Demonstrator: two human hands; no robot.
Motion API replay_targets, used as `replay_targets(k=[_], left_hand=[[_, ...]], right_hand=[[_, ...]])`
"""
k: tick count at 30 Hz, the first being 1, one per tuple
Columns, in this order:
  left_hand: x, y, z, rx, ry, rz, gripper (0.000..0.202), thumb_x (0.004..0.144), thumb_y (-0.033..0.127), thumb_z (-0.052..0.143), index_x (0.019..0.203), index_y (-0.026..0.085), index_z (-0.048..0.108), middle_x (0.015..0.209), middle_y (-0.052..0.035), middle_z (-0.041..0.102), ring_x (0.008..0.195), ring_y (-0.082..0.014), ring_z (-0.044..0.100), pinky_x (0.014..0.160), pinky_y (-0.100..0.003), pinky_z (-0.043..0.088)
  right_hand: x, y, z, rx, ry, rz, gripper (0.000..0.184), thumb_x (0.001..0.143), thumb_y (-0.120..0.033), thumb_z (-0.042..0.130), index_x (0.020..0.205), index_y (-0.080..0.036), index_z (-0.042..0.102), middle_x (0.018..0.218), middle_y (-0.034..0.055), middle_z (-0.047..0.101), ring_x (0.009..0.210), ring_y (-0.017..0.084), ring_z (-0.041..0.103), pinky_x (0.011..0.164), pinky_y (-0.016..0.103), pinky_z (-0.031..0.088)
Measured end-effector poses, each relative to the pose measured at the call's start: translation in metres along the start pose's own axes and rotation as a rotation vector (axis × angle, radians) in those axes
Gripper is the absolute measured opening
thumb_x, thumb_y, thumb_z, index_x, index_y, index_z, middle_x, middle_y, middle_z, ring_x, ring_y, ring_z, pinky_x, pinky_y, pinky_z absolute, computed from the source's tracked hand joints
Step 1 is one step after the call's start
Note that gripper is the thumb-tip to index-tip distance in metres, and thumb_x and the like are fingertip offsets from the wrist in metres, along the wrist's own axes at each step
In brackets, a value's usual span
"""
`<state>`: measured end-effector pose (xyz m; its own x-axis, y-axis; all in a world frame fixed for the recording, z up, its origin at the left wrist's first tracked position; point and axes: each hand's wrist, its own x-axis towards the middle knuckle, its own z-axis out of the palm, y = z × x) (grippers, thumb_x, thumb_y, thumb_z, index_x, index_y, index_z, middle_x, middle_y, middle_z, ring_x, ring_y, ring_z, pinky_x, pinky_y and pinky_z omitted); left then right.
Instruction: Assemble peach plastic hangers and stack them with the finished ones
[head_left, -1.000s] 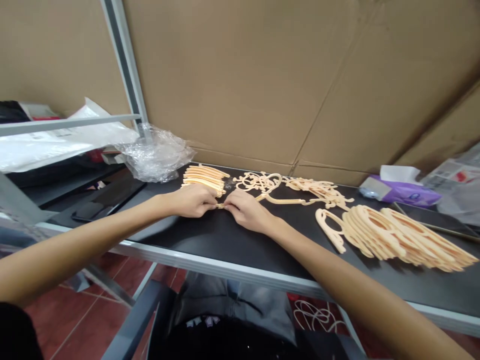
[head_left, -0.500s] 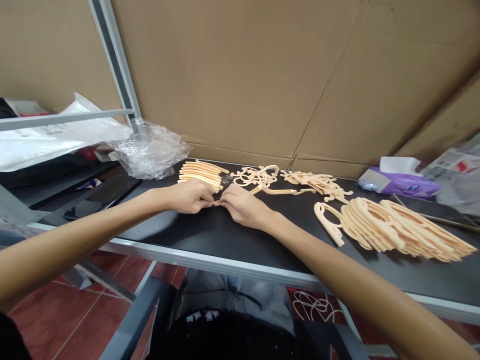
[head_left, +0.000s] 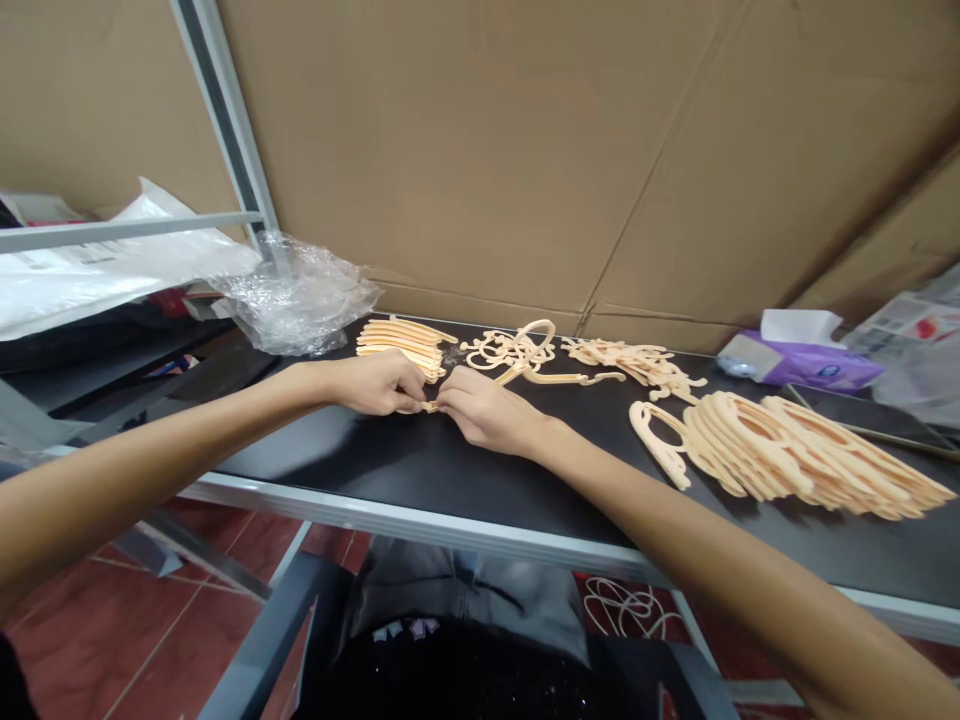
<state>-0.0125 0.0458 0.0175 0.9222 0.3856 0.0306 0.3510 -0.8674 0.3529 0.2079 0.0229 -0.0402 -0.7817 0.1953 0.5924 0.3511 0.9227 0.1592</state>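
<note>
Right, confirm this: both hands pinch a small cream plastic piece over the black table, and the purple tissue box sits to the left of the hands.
One thing is wrong: the head view shows the purple tissue box to the right of the hands, not the left. The rest stands: the left hand and right hand pinch the small cream plastic piece over the black table.

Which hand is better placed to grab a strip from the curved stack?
Probably the left hand: it sits just in front of the stack of curved strips, while the right hand lies nearer the scrolled pieces.
</note>
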Motion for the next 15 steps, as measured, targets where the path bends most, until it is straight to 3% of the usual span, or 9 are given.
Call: replay_targets(k=[7, 15], left_hand=[[0.0052, -0.0052, -0.0019, 0.045, -0.014, -0.038, 0.034, 0.086, 0.025, 0.053, 0.054, 0.017, 0.054, 0.052, 0.0023, 0.05, 0.05, -0.0102, 0.042, 0.053, -0.024, 0.031], [0.0073, 0.0019, 0.0075, 0.206, 0.047, 0.027, 0.024, 0.081, 0.013, 0.052, 0.063, 0.019, 0.067, 0.065, -0.003, 0.066, 0.059, -0.0141, 0.054, 0.059, -0.025, 0.038]], right_hand=[[-0.0013, -0.0002, -0.0004, 0.08, 0.001, 0.063, 0.024, 0.098, -0.012, 0.043, 0.086, -0.017, 0.064, 0.086, 0.0113, 0.064, 0.084, 0.022, 0.056, 0.077, 0.037, 0.053], [-0.0049, 0.0017, 0.0048, 0.18, -0.005, 0.173, 0.021, 0.095, -0.012, 0.047, 0.087, -0.017, 0.065, 0.087, 0.0113, 0.067, 0.085, 0.023, 0.059, 0.078, 0.039, 0.053]])
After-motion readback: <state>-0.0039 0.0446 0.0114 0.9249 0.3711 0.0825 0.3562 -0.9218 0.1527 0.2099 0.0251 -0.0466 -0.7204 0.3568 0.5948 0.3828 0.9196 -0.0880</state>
